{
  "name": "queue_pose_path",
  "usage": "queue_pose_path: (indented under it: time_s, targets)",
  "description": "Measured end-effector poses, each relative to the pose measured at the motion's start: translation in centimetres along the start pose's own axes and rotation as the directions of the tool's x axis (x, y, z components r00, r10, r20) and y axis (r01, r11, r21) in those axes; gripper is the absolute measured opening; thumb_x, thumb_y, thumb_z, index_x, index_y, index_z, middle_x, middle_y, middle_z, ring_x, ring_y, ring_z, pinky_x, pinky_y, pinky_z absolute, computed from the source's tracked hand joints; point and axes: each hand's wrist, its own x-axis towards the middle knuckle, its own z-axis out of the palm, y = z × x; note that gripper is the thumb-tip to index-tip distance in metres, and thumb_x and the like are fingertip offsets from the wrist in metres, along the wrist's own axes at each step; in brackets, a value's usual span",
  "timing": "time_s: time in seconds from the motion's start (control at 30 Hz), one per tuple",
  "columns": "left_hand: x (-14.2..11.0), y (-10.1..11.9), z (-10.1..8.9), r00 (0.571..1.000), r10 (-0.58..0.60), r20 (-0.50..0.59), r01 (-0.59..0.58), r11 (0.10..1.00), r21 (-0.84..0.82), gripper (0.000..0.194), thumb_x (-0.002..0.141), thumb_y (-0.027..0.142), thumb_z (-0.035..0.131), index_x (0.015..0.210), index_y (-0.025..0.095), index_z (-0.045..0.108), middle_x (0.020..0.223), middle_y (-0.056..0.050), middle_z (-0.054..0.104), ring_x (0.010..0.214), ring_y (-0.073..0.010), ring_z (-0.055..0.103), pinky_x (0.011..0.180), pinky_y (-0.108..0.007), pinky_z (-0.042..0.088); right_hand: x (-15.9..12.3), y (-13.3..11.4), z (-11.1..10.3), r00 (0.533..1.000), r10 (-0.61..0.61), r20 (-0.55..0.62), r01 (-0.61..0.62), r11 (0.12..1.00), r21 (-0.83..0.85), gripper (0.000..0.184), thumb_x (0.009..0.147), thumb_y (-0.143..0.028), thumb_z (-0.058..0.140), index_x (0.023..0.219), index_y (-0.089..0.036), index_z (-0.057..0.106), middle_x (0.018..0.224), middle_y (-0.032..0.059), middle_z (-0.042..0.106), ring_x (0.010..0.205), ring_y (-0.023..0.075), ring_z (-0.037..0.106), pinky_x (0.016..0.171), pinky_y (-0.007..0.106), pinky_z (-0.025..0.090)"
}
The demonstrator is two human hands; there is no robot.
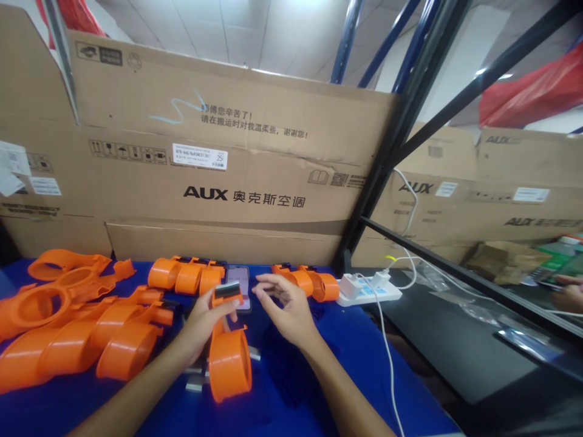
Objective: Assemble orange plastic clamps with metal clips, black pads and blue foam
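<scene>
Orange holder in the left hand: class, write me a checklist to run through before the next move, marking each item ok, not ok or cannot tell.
1. Orange holder held: ok, the left hand grips its upper end.
2. Right hand free: ok, fingers parted, nothing visible in it.
3. Dark strip firmly fixed to the holder's top: cannot tell.
4. Area around the holder's ring clear: not ok, grey pieces lie close by.
5. Phone well away from the hands: not ok, it lies just beyond them.
6. Power strip apart from the right hand: ok.
</scene>
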Motion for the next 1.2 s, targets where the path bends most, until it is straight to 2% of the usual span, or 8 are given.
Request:
queue_pose_path:
  time_s: [0.1, 0.27, 0.5, 0.73, 0.83, 0.97, 1.1, 1.2]
  targets:
    - [-0.1, 0.0, 0.1, 1.0, 0.005, 0.001, -0.005, 1.0, -0.016, 0.036, 0.072, 0.035, 0.086, 0.097, 0.017, 0.066, 0.068, 0.0, 0.066, 0.055, -0.0123, 0.058, 0.052, -0.021, 0.047, -0.1, -0.2, 0.1, 1.0, -0.002, -0.03, 0.002, 1.0, 0.0, 0.026, 0.093, -0.032, 0.065, 0.117, -0.021, 0.067, 0.103, 0.0088, 0.074, 0.087, 0.0196, 0.074, 0.084, 0.036, 0.062]
    - [-0.6, 0.3, 0.6, 1.0, 0.012, 0.019, -0.012, 1.0, -0.01, 0.035, 0.074, 0.034, 0.085, 0.098, 0.018, 0.066, 0.068, 0.001, 0.066, 0.056, -0.0129, 0.058, 0.053, -0.022, 0.048, -0.1, 0.0, 0.4, 0.996, -0.088, -0.033, 0.084, 0.991, -0.105, 0.023, 0.093, -0.023, 0.06, 0.115, -0.022, 0.065, 0.112, 0.0104, 0.067, 0.102, 0.0222, 0.069, 0.088, 0.036, 0.06]
    - [-0.5, -0.3, 0.4, 0.999, -0.004, 0.041, 0.003, 1.0, 0.027, 0.042, 0.075, 0.04, 0.085, 0.106, 0.017, 0.067, 0.07, 0.001, 0.066, 0.056, -0.0144, 0.06, 0.057, -0.027, 0.051, -0.7, -0.5, 1.2, 0.997, -0.075, -0.024, 0.071, 0.986, -0.149, 0.045, 0.093, -0.021, 0.059, 0.137, -0.023, 0.052, 0.12, 0.0122, 0.064, 0.102, 0.022, 0.067, 0.085, 0.035, 0.059]
    - [-0.4, -0.4, 0.3, 0.998, 0.009, 0.06, -0.012, 0.998, 0.054, 0.039, 0.076, 0.041, 0.084, 0.102, 0.018, 0.068, 0.069, 0.0, 0.067, 0.059, -0.0157, 0.062, 0.058, -0.026, 0.048, -0.6, -0.8, 0.9, 0.998, -0.037, 0.043, 0.047, 0.965, -0.257, 0.035, 0.093, -0.022, 0.056, 0.127, -0.024, 0.064, 0.103, 0.0069, 0.069, 0.075, 0.0176, 0.063, 0.074, 0.033, 0.056]
    - [-0.6, -0.1, 0.6, 0.997, 0.005, 0.076, -0.009, 0.999, 0.048, 0.038, 0.076, 0.041, 0.083, 0.103, 0.018, 0.07, 0.069, 0.0, 0.067, 0.063, -0.0163, 0.062, 0.061, -0.026, 0.048, -0.5, -0.4, 0.9, 0.997, -0.013, 0.079, 0.026, 0.985, -0.173, 0.041, 0.091, -0.018, 0.052, 0.13, -0.024, 0.061, 0.108, 0.0072, 0.067, 0.082, 0.0175, 0.065, 0.075, 0.031, 0.056]
    - [-0.7, 0.0, 0.8, 0.997, 0.004, 0.075, -0.006, 1.0, 0.024, 0.038, 0.074, 0.039, 0.084, 0.103, 0.018, 0.07, 0.068, -0.001, 0.067, 0.065, -0.0171, 0.063, 0.063, -0.026, 0.049, -0.6, -0.2, 1.1, 0.999, 0.031, 0.044, -0.029, 0.998, -0.059, 0.024, 0.086, -0.014, 0.051, 0.106, -0.021, 0.061, 0.095, 0.0031, 0.066, 0.081, 0.0171, 0.066, 0.074, 0.029, 0.055]
    - [-0.8, 0.0, 0.7, 0.997, -0.046, 0.066, 0.045, 0.999, 0.024, 0.038, 0.074, 0.041, 0.085, 0.1, 0.018, 0.069, 0.068, 0.0, 0.066, 0.054, -0.0136, 0.059, 0.054, -0.024, 0.045, -0.5, -0.5, 1.1, 0.998, 0.054, 0.027, -0.052, 0.998, -0.044, 0.003, 0.091, -0.023, 0.057, 0.093, -0.021, 0.057, 0.085, 0.0002, 0.064, 0.078, 0.0167, 0.064, 0.074, 0.029, 0.053]
    - [-0.8, 0.0, 0.6, 0.997, -0.042, 0.058, 0.041, 0.999, 0.024, 0.04, 0.075, 0.04, 0.084, 0.103, 0.018, 0.068, 0.068, 0.001, 0.066, 0.054, -0.0132, 0.059, 0.054, -0.024, 0.045, -0.4, -0.7, 0.9, 0.998, 0.064, 0.004, -0.064, 0.996, -0.069, 0.009, 0.095, -0.031, 0.058, 0.097, -0.022, 0.057, 0.085, 0.0006, 0.065, 0.077, 0.0172, 0.064, 0.074, 0.029, 0.052]
